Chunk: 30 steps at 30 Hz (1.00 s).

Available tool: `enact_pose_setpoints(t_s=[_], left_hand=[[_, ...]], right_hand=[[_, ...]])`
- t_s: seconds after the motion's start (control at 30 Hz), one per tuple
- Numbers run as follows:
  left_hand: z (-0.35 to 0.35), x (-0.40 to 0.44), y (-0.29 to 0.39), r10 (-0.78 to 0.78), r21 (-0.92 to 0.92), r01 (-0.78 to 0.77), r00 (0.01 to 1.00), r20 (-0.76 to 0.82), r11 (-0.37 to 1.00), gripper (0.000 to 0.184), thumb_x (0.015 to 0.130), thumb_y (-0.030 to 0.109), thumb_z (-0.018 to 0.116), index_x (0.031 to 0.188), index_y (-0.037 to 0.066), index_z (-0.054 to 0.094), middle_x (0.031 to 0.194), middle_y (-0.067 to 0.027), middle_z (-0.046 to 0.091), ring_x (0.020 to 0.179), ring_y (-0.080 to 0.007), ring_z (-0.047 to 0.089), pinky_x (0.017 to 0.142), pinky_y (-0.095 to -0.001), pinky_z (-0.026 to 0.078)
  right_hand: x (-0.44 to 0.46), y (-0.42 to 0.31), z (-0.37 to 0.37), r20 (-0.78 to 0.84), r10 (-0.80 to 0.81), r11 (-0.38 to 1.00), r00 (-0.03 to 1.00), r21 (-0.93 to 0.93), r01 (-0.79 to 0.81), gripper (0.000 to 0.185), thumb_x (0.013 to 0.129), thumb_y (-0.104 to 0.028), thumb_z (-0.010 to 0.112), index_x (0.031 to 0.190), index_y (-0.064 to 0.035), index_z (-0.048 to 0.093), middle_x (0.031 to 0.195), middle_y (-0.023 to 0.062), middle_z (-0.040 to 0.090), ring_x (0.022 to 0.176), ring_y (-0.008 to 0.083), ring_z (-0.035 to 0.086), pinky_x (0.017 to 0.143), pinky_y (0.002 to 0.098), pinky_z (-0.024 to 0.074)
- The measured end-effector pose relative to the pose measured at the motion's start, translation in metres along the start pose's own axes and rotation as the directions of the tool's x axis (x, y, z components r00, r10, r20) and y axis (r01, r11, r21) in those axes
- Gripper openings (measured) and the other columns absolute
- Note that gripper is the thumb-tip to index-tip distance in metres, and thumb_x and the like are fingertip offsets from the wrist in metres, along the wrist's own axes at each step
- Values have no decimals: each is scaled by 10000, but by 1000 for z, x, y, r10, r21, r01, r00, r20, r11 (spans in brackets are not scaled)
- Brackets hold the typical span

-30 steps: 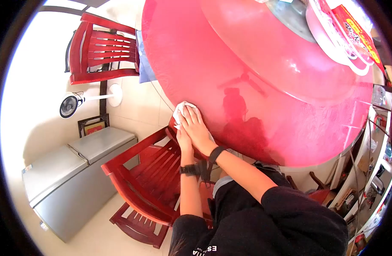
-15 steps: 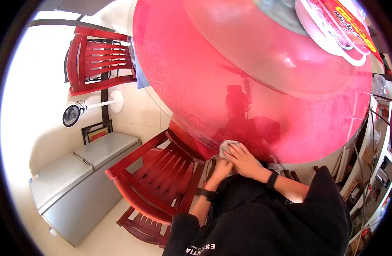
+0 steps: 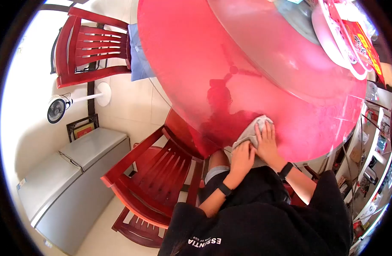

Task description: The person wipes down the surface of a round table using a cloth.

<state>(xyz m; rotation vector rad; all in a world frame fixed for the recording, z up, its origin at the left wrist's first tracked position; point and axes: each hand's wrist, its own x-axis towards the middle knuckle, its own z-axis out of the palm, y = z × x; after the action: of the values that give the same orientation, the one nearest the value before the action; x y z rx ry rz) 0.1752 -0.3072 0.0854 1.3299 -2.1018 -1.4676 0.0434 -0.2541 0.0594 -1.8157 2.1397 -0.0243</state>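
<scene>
A light grey cloth lies bunched on the near edge of the round red table, which has a clear top. My right hand presses on the cloth's right part, its fingers spread over the fabric and pointing away from me. Just left of it, my left hand grips the cloth's lower edge at the table rim, with the fingers bent. Both wrists wear dark bands. A dark reflection shows on the tabletop beyond the cloth.
A raised round turntable bears a pink basket and a red packet. Wooden chairs stand at near left and far left. Beyond are a white fan, a grey chest freezer and right-hand shelves.
Both hands and the cloth have moved right along the table's near edge, first toward me, then slightly farther onto the tabletop. The cloth now looks more spread out. The camera view has shifted.
</scene>
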Motion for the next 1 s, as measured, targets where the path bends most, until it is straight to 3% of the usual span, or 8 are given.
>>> enact_pose_setpoints(t_s=[0.2,0.4,0.47,0.57,0.7,0.87,0.93,1.0], left_hand=[[-72,13,-51,-141,23,150,966,-218,988,190,849,104,531,998,-13,526,864,-182,581,833,-347,556,791,-448,412],[-154,93,-109,-68,-12,72,855,-515,997,250,883,109,442,1064,-62,470,999,-267,491,951,-413,455,880,-470,356],[-175,118,-117,-148,-166,59,791,-594,984,278,907,151,461,1090,-58,461,1022,-238,508,951,-356,502,871,-422,392],[-191,125,-109,-496,-602,139,724,-480,786,380,923,254,533,1109,-72,477,1061,-155,556,942,-192,550,818,-303,441],[-184,113,-136,-499,-761,117,816,-293,638,380,909,277,569,1082,-61,565,1032,-95,604,945,-136,537,865,-274,411],[-143,46,-108,-446,-797,200,890,-96,570,343,926,293,513,1030,-24,593,964,-33,603,898,-114,516,829,-296,412],[-105,6,-113,-445,-655,384,892,81,651,295,909,253,522,1004,-16,594,934,-29,599,870,-110,514,783,-290,430],[-71,-21,-108,-428,-636,538,839,337,554,250,888,152,529,1057,-24,587,964,-27,612,862,-101,537,780,-259,436]], right_hand=[[90,-87,-5,-16,-141,990,990,-3,141,796,756,-469,575,1369,-20,336,1352,223,329,1325,354,239,1101,527,132],[216,-163,1,-301,-258,966,918,-60,251,620,831,-367,503,1328,-14,394,1350,208,352,1304,343,274,1086,509,172],[250,-178,4,-347,-269,961,898,-37,274,628,821,-366,522,1328,-19,393,1355,203,350,1305,335,275,1088,506,168],[268,-185,-5,-355,-290,945,889,43,325,648,796,-360,558,1329,-30,394,1359,196,350,1306,325,275,1088,506,167],[257,-181,-5,-350,-309,930,884,83,358,668,771,-341,600,1331,-40,395,1355,192,358,1302,326,281,1086,509,174],[176,-163,-1,-229,-313,927,922,136,349,631,808,-331,562,1353,-72,378,1349,203,367,1295,340,299,1079,521,181],[119,-145,-5,-115,-279,945,953,143,294,599,817,-328,547,1337,-69,401,1334,206,371,1289,353,302,1078,525,185],[62,-116,7,-83,-269,955,960,107,277,632,785,-321,568,1327,-42,402,1332,208,363,1289,375,290,1072,545,176]])
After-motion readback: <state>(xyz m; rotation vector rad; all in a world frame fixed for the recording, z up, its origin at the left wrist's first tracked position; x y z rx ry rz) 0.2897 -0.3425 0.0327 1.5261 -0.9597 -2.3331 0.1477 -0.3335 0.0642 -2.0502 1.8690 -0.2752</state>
